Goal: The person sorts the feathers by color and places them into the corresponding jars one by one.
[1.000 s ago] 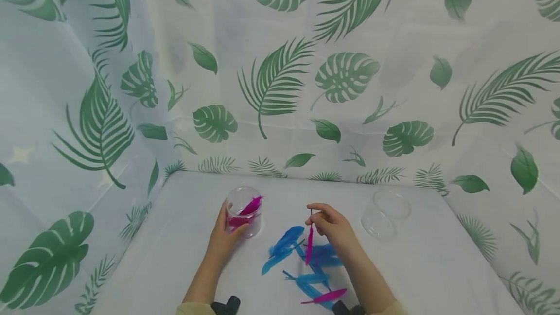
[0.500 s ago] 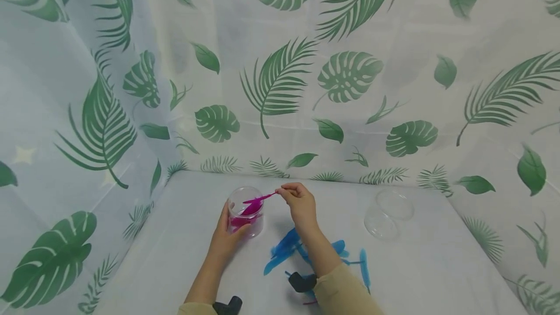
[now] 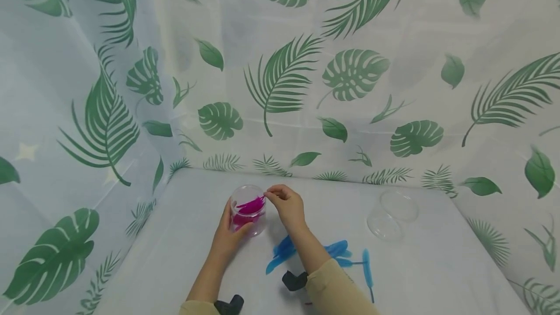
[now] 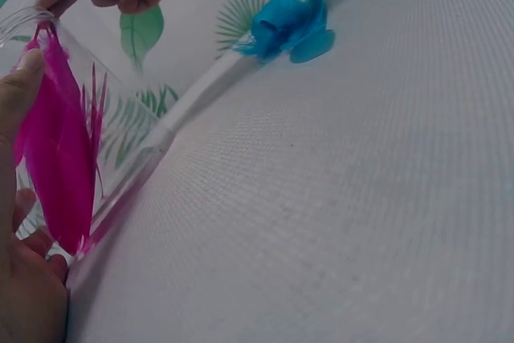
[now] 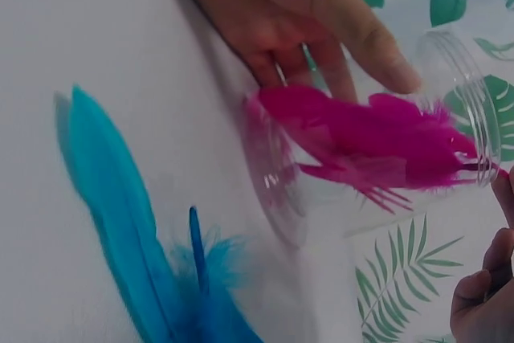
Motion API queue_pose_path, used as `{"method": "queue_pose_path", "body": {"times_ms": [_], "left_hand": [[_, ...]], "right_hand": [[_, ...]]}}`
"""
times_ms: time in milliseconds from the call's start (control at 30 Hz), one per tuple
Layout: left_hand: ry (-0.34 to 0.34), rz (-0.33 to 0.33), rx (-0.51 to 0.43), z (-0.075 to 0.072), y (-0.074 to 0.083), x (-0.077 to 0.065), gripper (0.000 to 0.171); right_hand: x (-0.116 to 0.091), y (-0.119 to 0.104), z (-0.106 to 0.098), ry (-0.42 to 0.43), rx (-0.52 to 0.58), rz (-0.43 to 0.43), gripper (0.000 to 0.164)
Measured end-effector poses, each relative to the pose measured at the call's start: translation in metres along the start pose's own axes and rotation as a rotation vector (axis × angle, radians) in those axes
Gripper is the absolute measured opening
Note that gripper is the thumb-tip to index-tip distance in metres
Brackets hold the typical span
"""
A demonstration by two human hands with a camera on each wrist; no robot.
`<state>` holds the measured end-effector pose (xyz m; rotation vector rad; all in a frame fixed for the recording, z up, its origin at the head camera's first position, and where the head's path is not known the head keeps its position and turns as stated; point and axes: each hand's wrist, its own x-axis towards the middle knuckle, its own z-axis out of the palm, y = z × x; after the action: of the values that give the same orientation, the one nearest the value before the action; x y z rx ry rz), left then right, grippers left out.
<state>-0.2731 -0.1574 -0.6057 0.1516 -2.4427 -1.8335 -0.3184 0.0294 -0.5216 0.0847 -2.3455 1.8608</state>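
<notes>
A clear plastic jar [image 3: 259, 226] stands on the white surface with several magenta feathers [image 3: 250, 206] inside. My left hand [image 3: 229, 237] grips the jar from its left side, thumb across the near wall. At the rim, my right hand [image 3: 288, 208] pinches the quill of a magenta feather whose vane is inside the jar. In the right wrist view the feathers [image 5: 377, 138] show through the wall, and the right fingertips are right at the rim. Blue feathers [image 3: 338, 248] lie loosely on the surface, partly hidden beneath my right forearm.
Toward the right, round clear plastic pieces [image 3: 385, 225] lie on the white-covered table [image 3: 420, 266]. A leaf-printed curtain [image 3: 288, 149] rises behind and at both sides. Dark wrist mounts [image 3: 295, 281] sit by the sleeves.
My right hand has carried a magenta feather from over the blue feathers leftward to the jar and lowered it in. My left hand still holds the jar.
</notes>
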Motion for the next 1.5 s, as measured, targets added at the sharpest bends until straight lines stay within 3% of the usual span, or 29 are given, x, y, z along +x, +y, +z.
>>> {"method": "queue_pose_path", "body": {"times_ms": [400,733,867,1000,1133,1233,1367,1500], "left_hand": [[0.005,0.007,0.011,-0.001,-0.002,-0.003,0.103],[0.013,-0.002,0.014,0.001,-0.001,-0.003,0.103],[0.007,0.0,0.012,0.002,-0.001,-0.003,0.102],[0.002,0.02,0.014,0.001,0.001,-0.003,0.101],[0.003,0.026,0.024,0.0,0.003,-0.003,0.1],[0.002,0.013,0.03,0.001,0.004,-0.002,0.099],[-0.004,-0.001,0.025,0.001,0.005,-0.002,0.101],[-0.001,-0.005,0.025,0.001,0.006,-0.002,0.104]], "right_hand": [[-0.002,0.003,-0.002,-0.045,-0.07,-0.039,0.021],[-0.003,0.006,-0.014,-0.04,0.009,-0.05,0.033],[-0.005,0.004,-0.044,-0.04,0.016,-0.058,0.037],[-0.013,0.002,-0.094,-0.034,-0.091,-0.068,0.038],[-0.034,0.0,-0.15,-0.06,-0.222,-0.07,0.038],[-0.057,0.003,-0.183,-0.097,-0.278,-0.025,0.036],[-0.089,0.012,-0.203,-0.137,-0.302,0.099,0.033],[-0.12,0.023,-0.2,-0.235,-0.332,0.189,0.028]]}}
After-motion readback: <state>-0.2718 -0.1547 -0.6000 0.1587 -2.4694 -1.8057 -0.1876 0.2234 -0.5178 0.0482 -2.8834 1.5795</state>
